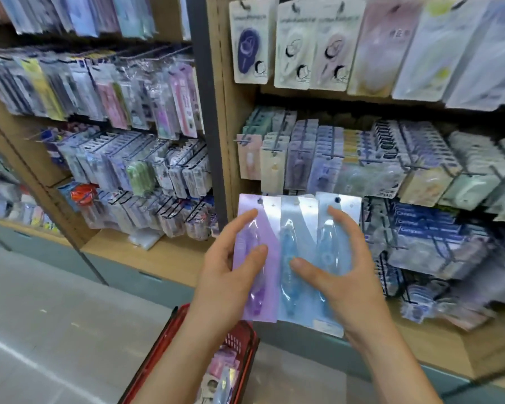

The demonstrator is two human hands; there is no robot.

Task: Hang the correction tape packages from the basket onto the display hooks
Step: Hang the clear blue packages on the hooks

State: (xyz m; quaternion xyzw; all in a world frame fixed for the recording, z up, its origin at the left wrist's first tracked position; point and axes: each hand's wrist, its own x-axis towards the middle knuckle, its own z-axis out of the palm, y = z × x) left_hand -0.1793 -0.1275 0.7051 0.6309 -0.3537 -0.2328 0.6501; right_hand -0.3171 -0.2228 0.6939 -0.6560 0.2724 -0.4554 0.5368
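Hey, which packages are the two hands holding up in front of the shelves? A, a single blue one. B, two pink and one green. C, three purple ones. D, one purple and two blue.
D: the left hand and right hand hold a fan of three, a purple flat plastic correction tape package next to a middle blue package and a right blue package.

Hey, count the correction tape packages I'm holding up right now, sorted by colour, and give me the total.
purple package: 1
blue packages: 2
Total: 3 showing in the fan; any tucked behind cannot be seen.
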